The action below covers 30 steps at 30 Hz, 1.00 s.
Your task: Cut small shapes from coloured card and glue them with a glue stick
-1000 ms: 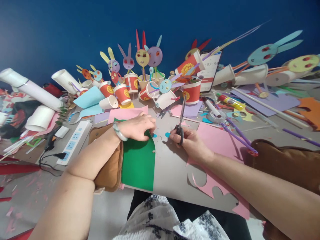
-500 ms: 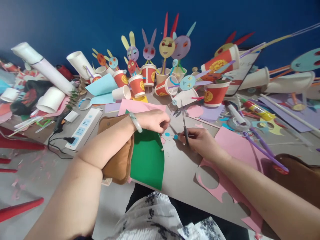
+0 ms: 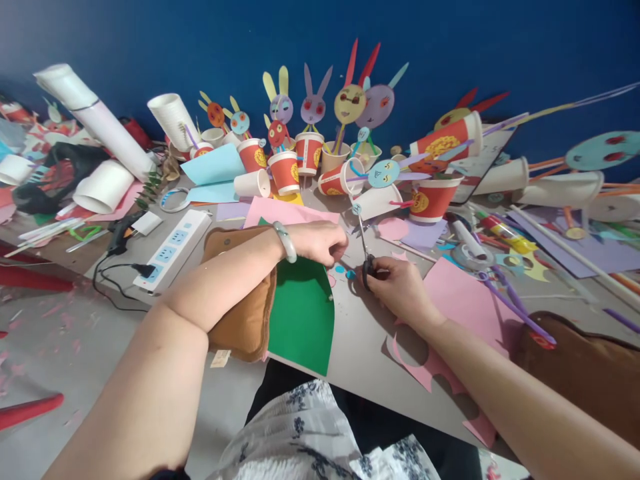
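Note:
My right hand (image 3: 400,285) has its fingers in the black handles of a pair of scissors (image 3: 364,239), whose thin metal blades point away from me. Opposite it, my left hand (image 3: 316,241) is closed, fingertips curled down over the table; whatever they pinch is hidden. A pale bangle circles the left wrist. Small blue paper dots (image 3: 340,269) lie on the table between the hands. Beneath my left hand and forearm are a green paper sheet (image 3: 303,320) and a brown pouch (image 3: 245,313). Pink paper (image 3: 463,300) with round cut-outs lies under my right forearm.
Paper cups (image 3: 284,172) with paper rabbit heads stand along the blue wall. A white power strip (image 3: 173,252) sits on the left, near a white cardboard tube (image 3: 107,133). To the right are a tape roll (image 3: 473,257), purple pipe cleaners (image 3: 517,307) and another brown pouch (image 3: 575,373).
The camera view has turned slightly. The scissors' blades now lean a little more to the left and look closer together. Both hands stay in nearly the same place over the table.

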### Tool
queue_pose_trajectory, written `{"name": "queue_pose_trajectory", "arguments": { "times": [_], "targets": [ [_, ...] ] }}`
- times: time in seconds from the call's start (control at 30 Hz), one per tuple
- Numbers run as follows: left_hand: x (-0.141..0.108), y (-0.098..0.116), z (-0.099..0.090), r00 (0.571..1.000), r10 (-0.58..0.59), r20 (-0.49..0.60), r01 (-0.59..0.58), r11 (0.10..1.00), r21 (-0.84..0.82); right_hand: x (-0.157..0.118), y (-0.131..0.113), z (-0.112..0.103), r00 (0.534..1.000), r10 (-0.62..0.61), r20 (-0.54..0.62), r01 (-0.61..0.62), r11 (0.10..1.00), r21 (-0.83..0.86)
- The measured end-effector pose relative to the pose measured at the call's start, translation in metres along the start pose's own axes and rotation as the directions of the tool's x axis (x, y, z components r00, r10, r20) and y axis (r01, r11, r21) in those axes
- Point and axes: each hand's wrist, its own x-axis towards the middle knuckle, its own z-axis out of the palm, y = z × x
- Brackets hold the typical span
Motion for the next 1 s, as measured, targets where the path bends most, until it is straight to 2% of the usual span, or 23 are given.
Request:
{"name": "queue_pose_trajectory", "arguments": {
  "times": [0.13, 0.27, 0.37, 0.73, 0.9, 1.0],
  "targets": [
    [-0.002, -0.001, 0.000, 0.999, 0.027, -0.017, -0.028, 0.999, -0.031, 0.000, 0.003, -0.004, 0.989, 0.139, 0.048, -0.146, 0.971, 0.192],
    [-0.003, -0.001, -0.001, 1.000, 0.030, -0.002, -0.030, 0.998, -0.050, 0.002, 0.014, -0.006, 0.986, 0.164, 0.039, -0.164, 0.883, 0.440],
    [-0.001, 0.000, 0.000, 1.000, 0.028, -0.004, -0.029, 0.999, -0.040, 0.002, 0.018, -0.007, 0.986, 0.167, 0.017, -0.150, 0.832, 0.535],
    [0.002, 0.000, 0.005, 0.999, 0.006, -0.032, -0.006, 1.000, -0.016, -0.002, 0.011, -0.009, 0.981, 0.190, 0.046, -0.182, 0.799, 0.573],
    [0.006, 0.002, 0.014, 0.988, 0.092, -0.124, -0.080, 0.992, 0.100, -0.002, 0.011, -0.008, 0.984, 0.170, 0.048, -0.167, 0.806, 0.568],
    [0.009, 0.006, 0.021, 0.979, 0.108, -0.174, -0.074, 0.978, 0.193, -0.002, 0.010, -0.009, 0.985, 0.165, 0.044, -0.161, 0.817, 0.554]
  ]
}}
